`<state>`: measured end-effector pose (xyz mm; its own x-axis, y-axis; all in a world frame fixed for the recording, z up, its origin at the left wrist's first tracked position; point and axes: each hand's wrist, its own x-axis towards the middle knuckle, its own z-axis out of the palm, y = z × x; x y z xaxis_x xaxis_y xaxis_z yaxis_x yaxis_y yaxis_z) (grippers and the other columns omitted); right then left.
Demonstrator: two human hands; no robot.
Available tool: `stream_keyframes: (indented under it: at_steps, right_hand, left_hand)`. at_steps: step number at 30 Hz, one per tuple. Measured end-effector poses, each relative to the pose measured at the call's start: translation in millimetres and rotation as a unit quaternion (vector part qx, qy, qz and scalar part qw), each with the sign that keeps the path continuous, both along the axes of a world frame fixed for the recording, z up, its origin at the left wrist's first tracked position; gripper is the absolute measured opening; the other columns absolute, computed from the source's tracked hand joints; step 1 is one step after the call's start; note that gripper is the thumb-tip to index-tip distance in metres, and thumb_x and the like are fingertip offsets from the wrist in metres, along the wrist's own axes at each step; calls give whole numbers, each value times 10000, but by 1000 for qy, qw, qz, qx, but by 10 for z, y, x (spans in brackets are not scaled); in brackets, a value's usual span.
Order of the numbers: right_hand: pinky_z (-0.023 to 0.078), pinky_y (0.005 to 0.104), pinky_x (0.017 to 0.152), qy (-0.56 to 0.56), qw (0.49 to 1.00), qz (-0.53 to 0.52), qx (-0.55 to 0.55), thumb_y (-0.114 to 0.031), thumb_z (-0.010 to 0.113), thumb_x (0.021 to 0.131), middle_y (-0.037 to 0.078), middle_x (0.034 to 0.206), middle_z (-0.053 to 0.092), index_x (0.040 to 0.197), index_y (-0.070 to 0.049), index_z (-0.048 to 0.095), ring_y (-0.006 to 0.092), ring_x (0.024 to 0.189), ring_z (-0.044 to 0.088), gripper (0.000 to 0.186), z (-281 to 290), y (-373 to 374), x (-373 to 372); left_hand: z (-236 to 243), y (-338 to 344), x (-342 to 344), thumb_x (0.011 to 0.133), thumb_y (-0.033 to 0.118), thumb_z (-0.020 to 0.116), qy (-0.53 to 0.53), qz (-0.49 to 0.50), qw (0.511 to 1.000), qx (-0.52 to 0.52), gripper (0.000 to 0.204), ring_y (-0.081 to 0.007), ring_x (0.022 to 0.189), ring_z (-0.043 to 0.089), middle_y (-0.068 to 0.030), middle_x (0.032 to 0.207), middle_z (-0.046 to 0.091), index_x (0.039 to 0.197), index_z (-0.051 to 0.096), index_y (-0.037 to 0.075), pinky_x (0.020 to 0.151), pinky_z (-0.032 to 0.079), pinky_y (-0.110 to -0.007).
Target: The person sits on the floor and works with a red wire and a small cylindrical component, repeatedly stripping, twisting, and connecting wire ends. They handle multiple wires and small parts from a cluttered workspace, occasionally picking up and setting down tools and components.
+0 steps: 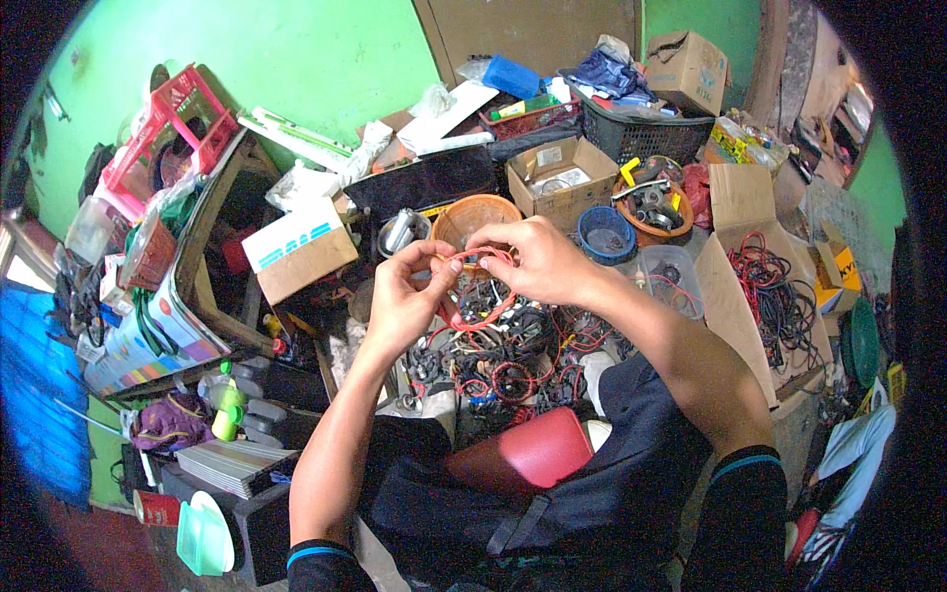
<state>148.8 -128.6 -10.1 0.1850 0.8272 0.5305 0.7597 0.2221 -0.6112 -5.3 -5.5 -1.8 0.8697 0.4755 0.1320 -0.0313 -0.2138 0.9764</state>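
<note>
A wire loop (480, 291) hangs between both hands above the cable heap (503, 360).

Bright green walls (296, 59) fill the upper frame; a brown door panel (533, 30) stands top centre; a wooden shelf frame (212, 227) leans at left; daylight is even; the floor is hidden by clutter.

Red wire loop (480, 291), orange bowl (475, 214), blue basket (606, 235), green wall (296, 59), maroon pouch (533, 451).
</note>
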Motion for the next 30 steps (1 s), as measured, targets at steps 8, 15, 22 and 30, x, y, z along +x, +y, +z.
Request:
stream_keyframes:
  at_steps: [8, 15, 22, 30]
  right_hand:
    - [504, 347, 644, -8, 1000, 13, 6, -90, 586, 798, 162, 787, 647, 969, 1, 621, 265, 703, 651, 197, -45, 21, 8]
    - [502, 352, 636, -13, 1000, 11, -18, -111, 592, 797, 162, 778, 644, 957, -2, 619, 272, 697, 649, 196, -38, 1, 19]
    - [497, 393, 671, -22, 999, 15, -24, -128, 590, 767, 179, 782, 643, 935, -11, 630, 308, 713, 638, 209, -55, 1, 9]
    - [495, 414, 651, -35, 999, 12, -32, -136, 584, 772, 187, 739, 636, 952, -29, 633, 325, 691, 635, 215, -116, 15, 11]
  left_hand:
    - [-4, 5, 0, 871, 109, 595, 12, -2, 1000, 17, 188, -115, 513, 567, -37, 713, 565, 992, 549, -27, 397, 505, -256]
    - [15, -19, -4, 869, 105, 598, 8, -3, 1000, 12, 164, -106, 499, 555, -29, 705, 558, 966, 562, -22, 394, 499, -251]
    - [-27, 4, -1, 873, 81, 582, 10, -3, 1000, 12, 156, -120, 464, 571, -7, 669, 529, 962, 541, -39, 381, 438, -231]
    - [-56, 20, -23, 866, 97, 601, 19, -9, 999, 34, 174, -106, 475, 564, -7, 684, 537, 964, 552, -37, 385, 429, -228]
